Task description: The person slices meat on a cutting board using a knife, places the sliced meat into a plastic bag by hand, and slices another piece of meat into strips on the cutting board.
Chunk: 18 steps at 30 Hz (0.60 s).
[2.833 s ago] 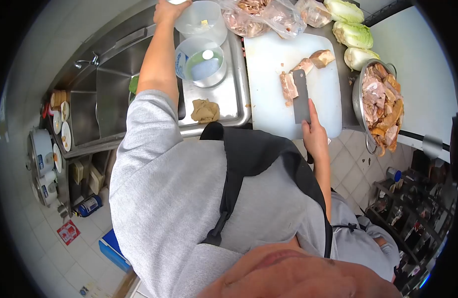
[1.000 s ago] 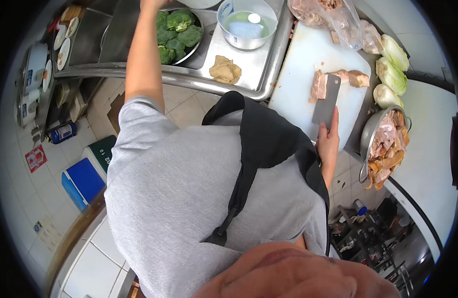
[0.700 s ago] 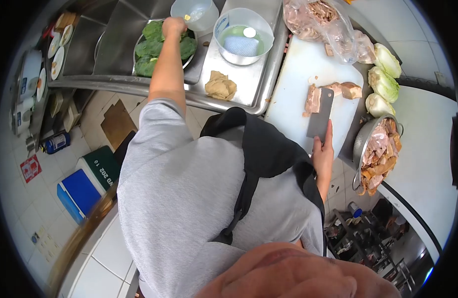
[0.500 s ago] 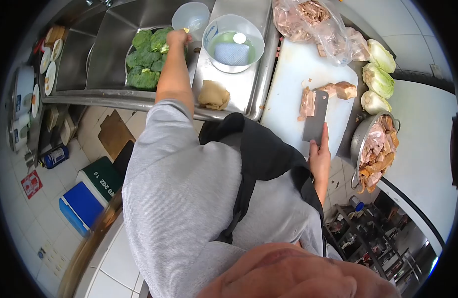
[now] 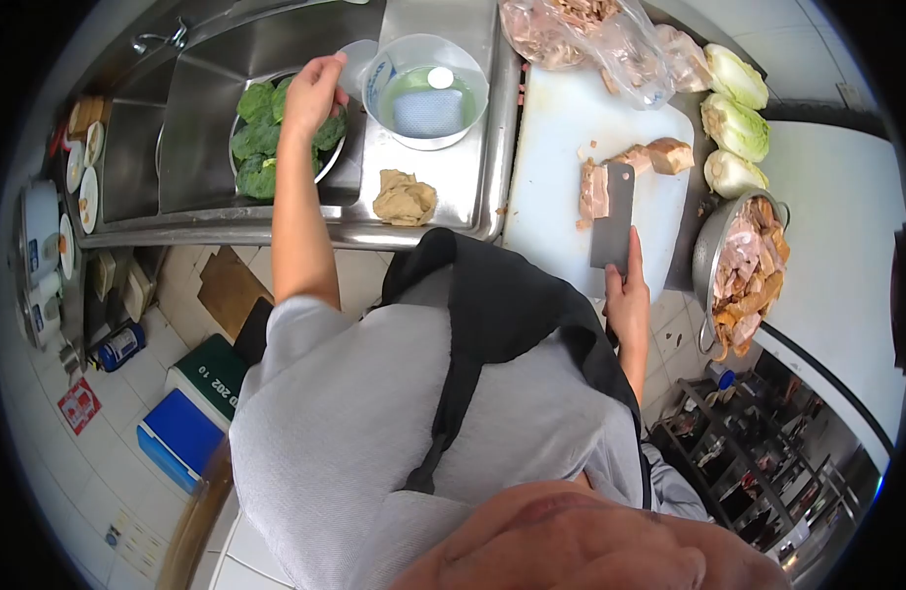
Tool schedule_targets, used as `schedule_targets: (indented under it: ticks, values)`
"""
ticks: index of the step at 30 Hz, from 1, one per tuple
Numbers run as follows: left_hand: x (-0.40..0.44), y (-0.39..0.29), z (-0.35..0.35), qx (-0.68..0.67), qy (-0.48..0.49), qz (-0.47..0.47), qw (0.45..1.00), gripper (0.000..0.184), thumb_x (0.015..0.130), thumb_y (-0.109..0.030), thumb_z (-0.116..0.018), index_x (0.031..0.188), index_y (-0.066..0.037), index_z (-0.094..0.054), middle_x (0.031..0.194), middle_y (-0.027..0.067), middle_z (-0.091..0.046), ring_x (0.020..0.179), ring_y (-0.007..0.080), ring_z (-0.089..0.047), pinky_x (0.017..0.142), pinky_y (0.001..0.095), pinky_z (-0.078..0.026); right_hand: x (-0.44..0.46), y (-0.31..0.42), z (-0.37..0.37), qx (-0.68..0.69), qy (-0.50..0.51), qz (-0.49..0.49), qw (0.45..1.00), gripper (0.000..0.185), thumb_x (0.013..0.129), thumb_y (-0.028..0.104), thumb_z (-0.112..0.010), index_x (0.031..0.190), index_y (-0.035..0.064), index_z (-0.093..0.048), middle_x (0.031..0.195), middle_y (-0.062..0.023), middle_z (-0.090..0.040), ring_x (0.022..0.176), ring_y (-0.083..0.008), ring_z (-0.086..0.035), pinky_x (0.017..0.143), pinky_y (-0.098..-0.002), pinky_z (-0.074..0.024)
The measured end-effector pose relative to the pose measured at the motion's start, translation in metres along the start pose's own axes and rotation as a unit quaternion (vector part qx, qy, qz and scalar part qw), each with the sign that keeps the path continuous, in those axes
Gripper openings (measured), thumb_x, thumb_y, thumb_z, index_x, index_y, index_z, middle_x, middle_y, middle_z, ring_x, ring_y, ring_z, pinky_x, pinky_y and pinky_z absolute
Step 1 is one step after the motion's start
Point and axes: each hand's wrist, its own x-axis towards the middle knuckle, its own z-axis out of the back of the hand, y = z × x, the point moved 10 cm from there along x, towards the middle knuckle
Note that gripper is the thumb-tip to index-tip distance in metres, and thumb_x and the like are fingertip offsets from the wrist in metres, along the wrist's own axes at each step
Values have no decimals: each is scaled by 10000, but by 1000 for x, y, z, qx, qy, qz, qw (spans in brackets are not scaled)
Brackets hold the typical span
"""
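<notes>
My left hand [image 5: 313, 96] is closed on the rim of a translucent plastic bowl [image 5: 358, 65], which is tilted beside a clear bucket. Below this hand, broccoli [image 5: 258, 135] lies in a round metal bowl in the sink, partly hidden by my wrist. My right hand [image 5: 628, 305] grips a cleaver [image 5: 615, 221], its wide blade resting on the white cutting board [image 5: 546, 128]. Sliced pieces of meat [image 5: 594, 189] lie against the blade's left side, and an uncut chunk [image 5: 670, 155] sits just beyond its tip.
The bucket [image 5: 382, 123] holds greenish liquid and a blue cloth. A folded tan cloth [image 5: 405, 199] lies on the steel drainboard. Plastic bags of meat [image 5: 625, 59] stand behind the board. Several cabbages [image 5: 736, 130] and a colander [image 5: 703, 264] heaped with meat line the right side.
The plastic bowl has come nearer the bucket and tilted, now in my left hand. My right hand still holds the cleaver on the board. The whole view has shifted slightly.
</notes>
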Motion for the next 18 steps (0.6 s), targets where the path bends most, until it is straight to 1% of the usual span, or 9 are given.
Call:
schedule_targets:
  ticks: [1, 4, 8, 9, 11, 12, 15, 16, 18]
  values:
    - [-19, -17, -9, 56, 53, 7, 997, 507, 1026, -483, -610, 1189, -15, -720, 705, 66, -701, 539, 114, -578, 527, 294, -459, 0, 3, 1, 3, -11, 38, 999, 741, 1030, 110, -572, 1689, 288, -283, 1216, -267, -734, 979, -414, -733, 903, -434, -552]
    - [-45, -32, -26, 98, 113, 30, 988, 514, 1021, -463, -597, 1235, -14, -729, 699, 71, -698, 530, 121, -571, 531, 299, -461, 1, 1, 2, -4, -16, 42, 999, 745, 1027, 106, -573, 1689, 284, -282, 1205, -279, -733, 1014, -426, -733, 919, -436, -551]
    - [-55, -48, -39, 85, 135, 32, 987, 499, 1015, -432, -569, 1218, -12, -743, 709, 85, -708, 520, 152, -597, 543, 323, -482, -2, 0, 0, 21, -10, 24, 999, 751, 1021, 107, -577, 1689, 288, -283, 1188, -297, -730, 1035, -436, -732, 935, -442, -549]
    - [-57, -51, -44, 88, 142, 27, 986, 499, 1015, -432, -569, 1218, -12, -743, 709, 85, -708, 520, 152, -597, 543, 323, -482, -2, 1, 1, 19, -17, 35, 999, 752, 1023, 106, -573, 1689, 314, -291, 980, -199, -669, 805, -316, -637, 768, -407, -526]
    - [-56, -52, -48, 200, 123, -8, 972, 461, 1011, -409, -555, 1133, -11, -755, 720, 100, -724, 535, 176, -640, 567, 336, -512, -2, -2, 2, 24, -31, 39, 998, 754, 1025, 105, -570, 1689, 340, -299, 771, -101, -607, 575, -195, -542, 602, -373, -504]
    - [-44, -38, -45, 187, 85, -15, 978, 397, 1002, -345, -538, 1024, -7, -745, 695, 106, -725, 557, 195, -675, 585, 352, -535, -3, 0, 2, 13, -39, 57, 998, 752, 1023, 112, -574, 1687, 336, -301, 792, -125, -629, 624, -226, -575, 660, -382, -520]
    - [-31, -58, -47, 252, 54, -56, 964, 363, 992, -284, -513, 948, 11, -720, 647, 103, -706, 541, 197, -667, 571, 368, -534, -5, 5, 4, 11, -44, 60, 997, 749, 1019, 124, -583, 1684, 331, -307, 841, -174, -672, 724, -283, -631, 768, -398, -537]
    - [-27, -62, -50, 218, 54, -59, 973, 370, 998, -261, -492, 920, 24, -714, 626, 107, -693, 519, 191, -648, 554, 372, -525, -6, 3, 2, 14, -34, 50, 998, 747, 1017, 129, -587, 1682, 330, -311, 870, -199, -692, 774, -309, -653, 817, -404, -539]
    - [-9, -68, -55, 211, 65, -63, 973, 378, 999, -261, -488, 904, 27, -713, 629, 109, -694, 514, 186, -642, 549, 370, -523, -5, 0, 1, 20, -37, 49, 998, 745, 1017, 131, -587, 1680, 333, -314, 886, -207, -702, 779, -316, -662, 818, -406, -539]
